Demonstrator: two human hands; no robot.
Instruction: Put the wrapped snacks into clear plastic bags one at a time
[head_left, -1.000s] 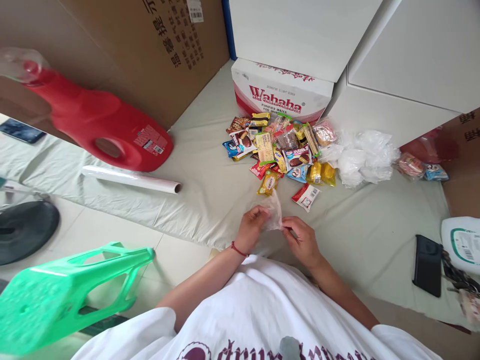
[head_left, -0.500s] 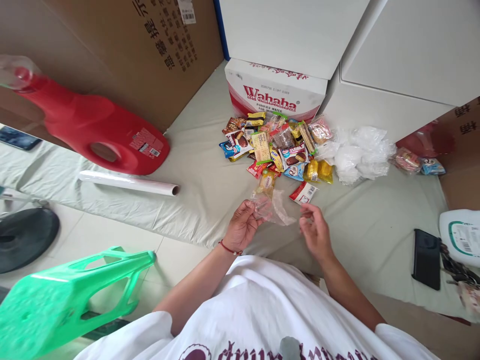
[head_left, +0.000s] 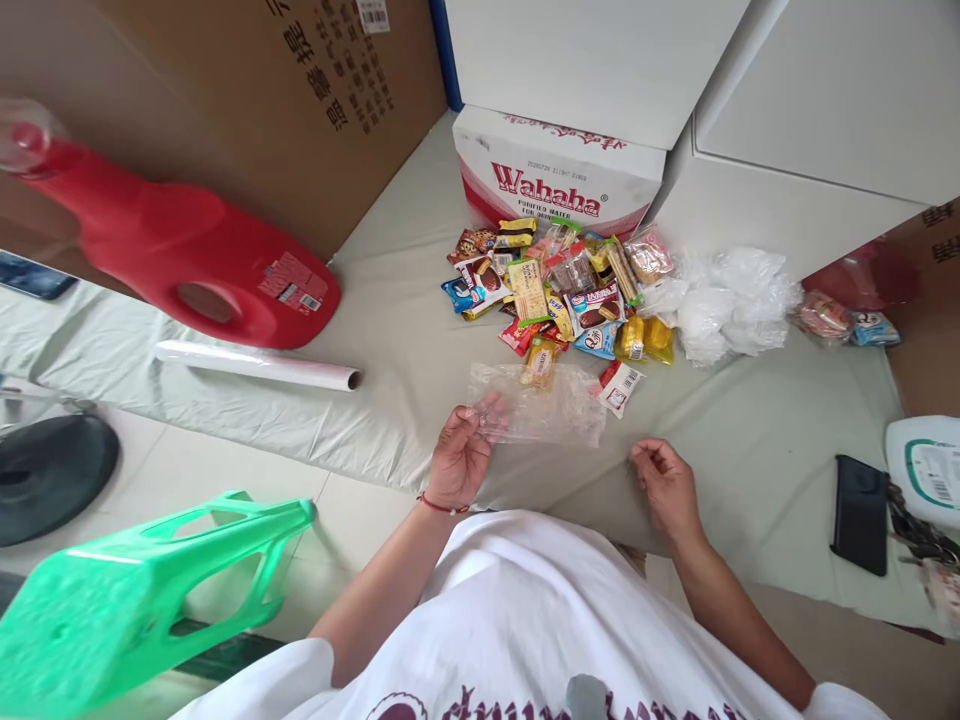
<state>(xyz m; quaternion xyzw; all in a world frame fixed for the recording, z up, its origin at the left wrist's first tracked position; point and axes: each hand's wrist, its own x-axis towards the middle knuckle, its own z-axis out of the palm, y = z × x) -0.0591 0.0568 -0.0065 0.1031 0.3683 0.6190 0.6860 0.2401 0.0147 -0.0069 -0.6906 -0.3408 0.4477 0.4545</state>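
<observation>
My left hand [head_left: 463, 455] pinches the left edge of a clear plastic bag [head_left: 559, 420], which lies stretched out flat to the right over the cloth. To the right of the bag, my right hand [head_left: 666, 482] has its fingers curled together, with nothing visible in them. Touching the bag's top edge is a small yellow snack packet [head_left: 540, 362]. A red and white packet [head_left: 619, 387] rests by its upper right corner. Beyond these is a pile of wrapped snacks [head_left: 529, 292], among them a chocolate pie packet [head_left: 594, 309].
Crumpled clear plastic bags [head_left: 739, 305] lie right of the snacks, before white boxes. Behind the pile stands a Wahaha carton [head_left: 555, 180]. At left are a red jug [head_left: 187, 250], a white roll [head_left: 259, 366] and a green stool [head_left: 150, 600]; a black phone [head_left: 860, 515] lies at right.
The bunched bag is now spread out to the right. My left hand has moved slightly left, my right hand right and nearer my body, its fingers more curled.
</observation>
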